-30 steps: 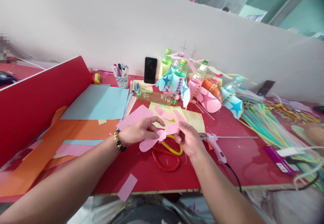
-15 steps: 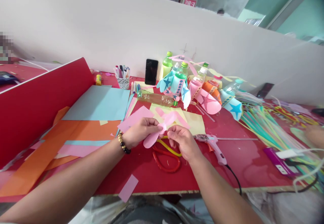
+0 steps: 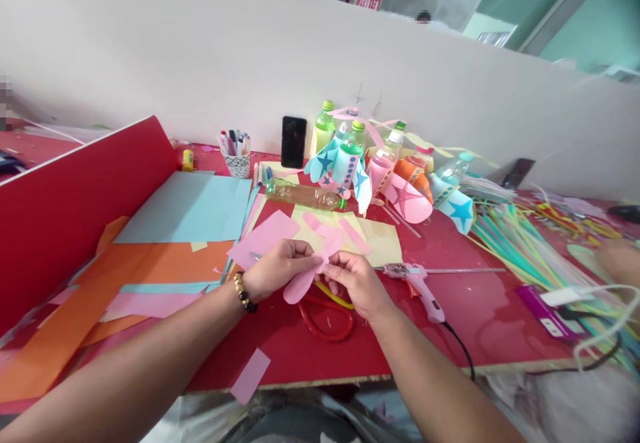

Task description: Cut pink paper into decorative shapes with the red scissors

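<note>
A pink paper propeller shape (image 3: 299, 289) with rounded blades is held above the front of the table, between my two hands. My left hand (image 3: 281, 266), with a beaded bracelet at the wrist, pinches it near the middle. My right hand (image 3: 359, 281) grips it from the other side, fingertips close to the left thumb. Below the hands lie a red loop (image 3: 327, 336) and a yellow loop (image 3: 335, 297), partly hidden. Pink paper (image 3: 270, 233) and pale yellow paper (image 3: 383, 239) lie behind. A pink glue gun (image 3: 425, 293) rests right of my right hand.
Decorated bottles (image 3: 353, 163) stand at the back, beside a propped phone (image 3: 293, 141) and a pen cup (image 3: 236, 163). A bottle (image 3: 300, 194) lies before them. Blue sheets (image 3: 185, 209) are at left, coloured strips (image 3: 520, 249) and a purple power strip (image 3: 547, 316) at right.
My right hand has moved in against the paper propeller, its fingers now meeting the left thumb. The propeller has tilted slightly. The whole view has shifted a little.
</note>
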`<state>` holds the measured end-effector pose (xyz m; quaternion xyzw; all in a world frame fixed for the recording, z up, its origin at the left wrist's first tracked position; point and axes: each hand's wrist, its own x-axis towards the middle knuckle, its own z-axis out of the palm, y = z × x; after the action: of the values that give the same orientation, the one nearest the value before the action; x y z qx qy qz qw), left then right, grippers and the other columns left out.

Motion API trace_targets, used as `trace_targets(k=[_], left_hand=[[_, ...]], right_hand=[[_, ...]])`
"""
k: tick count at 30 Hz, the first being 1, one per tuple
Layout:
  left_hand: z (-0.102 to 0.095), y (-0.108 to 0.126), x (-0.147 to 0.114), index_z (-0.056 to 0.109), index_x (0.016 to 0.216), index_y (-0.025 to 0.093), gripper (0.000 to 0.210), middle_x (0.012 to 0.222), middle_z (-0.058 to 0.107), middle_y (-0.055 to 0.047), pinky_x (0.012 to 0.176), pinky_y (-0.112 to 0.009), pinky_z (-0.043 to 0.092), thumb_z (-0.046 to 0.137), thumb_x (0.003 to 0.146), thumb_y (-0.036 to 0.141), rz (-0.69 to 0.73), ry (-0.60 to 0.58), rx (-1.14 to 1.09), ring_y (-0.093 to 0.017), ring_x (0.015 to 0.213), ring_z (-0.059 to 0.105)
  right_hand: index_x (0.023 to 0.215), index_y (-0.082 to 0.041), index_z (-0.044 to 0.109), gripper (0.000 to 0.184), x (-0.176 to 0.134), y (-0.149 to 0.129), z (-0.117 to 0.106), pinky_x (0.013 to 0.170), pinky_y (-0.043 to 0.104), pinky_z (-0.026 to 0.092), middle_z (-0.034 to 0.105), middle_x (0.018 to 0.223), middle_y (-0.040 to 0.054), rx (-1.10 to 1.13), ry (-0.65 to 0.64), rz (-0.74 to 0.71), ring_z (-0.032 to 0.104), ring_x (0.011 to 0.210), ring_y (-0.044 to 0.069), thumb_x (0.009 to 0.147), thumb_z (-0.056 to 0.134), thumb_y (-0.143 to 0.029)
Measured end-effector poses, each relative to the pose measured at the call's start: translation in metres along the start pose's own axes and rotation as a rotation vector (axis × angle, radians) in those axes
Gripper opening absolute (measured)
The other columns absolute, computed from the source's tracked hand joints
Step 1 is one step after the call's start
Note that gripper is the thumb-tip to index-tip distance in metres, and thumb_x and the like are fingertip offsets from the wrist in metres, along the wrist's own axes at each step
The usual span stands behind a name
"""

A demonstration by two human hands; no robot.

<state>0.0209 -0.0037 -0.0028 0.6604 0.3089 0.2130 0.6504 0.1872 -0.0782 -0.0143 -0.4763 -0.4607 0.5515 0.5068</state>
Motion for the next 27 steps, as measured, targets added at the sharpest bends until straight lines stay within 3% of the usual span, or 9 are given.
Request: trace_targets(k=[9,15,23,27], left_hand=[[-0.0024,0.0061,-0.0032,0.057,0.072,0.013,0.034,0.061,0.057,-0.001,0.047,-0.021,0.031,0.059,0.078,0.046,-0.031,0.021,0.033,-0.009,0.052,0.047],[-0.0016,0.0054,-0.0030,0.057,0.072,0.013,0.032,0.063,0.058,-0.001,0.049,-0.021,0.034,0.059,0.079,0.044,-0.015,0.020,0.058,-0.010,0.054,0.049],[-0.0010,0.0074,-0.0026,0.057,0.072,0.013,0.032,0.067,0.064,-0.004,0.051,-0.022,0.039,0.060,0.078,0.045,-0.032,0.027,-0.014,-0.012,0.057,0.056],[-0.0010,0.0088,-0.0032,0.057,0.072,0.014,0.032,0.066,0.064,-0.004,0.050,-0.022,0.039,0.061,0.077,0.045,-0.045,0.031,-0.021,-0.013,0.057,0.057]], right_hand=[[0.068,-0.017,0.062,0.014,-0.0013,0.0004,-0.0023,0.043,0.020,0.033,0.056,0.050,-0.0046,0.022,0.006,0.025,0.044,0.040,0.007,0.078,0.064,-0.026],[0.075,-0.017,0.063,0.011,-0.0023,0.0003,-0.0023,0.038,0.018,0.025,0.055,0.046,-0.0049,0.010,-0.029,0.073,0.041,0.038,0.006,0.078,0.064,-0.028],[0.071,-0.018,0.062,0.011,-0.0011,0.0031,-0.0012,0.042,0.020,0.031,0.053,0.046,-0.0060,0.040,0.043,0.003,0.041,0.039,0.008,0.077,0.064,-0.027],[0.065,-0.018,0.060,0.021,-0.0009,0.0017,-0.0027,0.042,0.021,0.033,0.053,0.047,-0.0054,-0.052,0.089,-0.034,0.042,0.039,0.008,0.080,0.063,-0.033]])
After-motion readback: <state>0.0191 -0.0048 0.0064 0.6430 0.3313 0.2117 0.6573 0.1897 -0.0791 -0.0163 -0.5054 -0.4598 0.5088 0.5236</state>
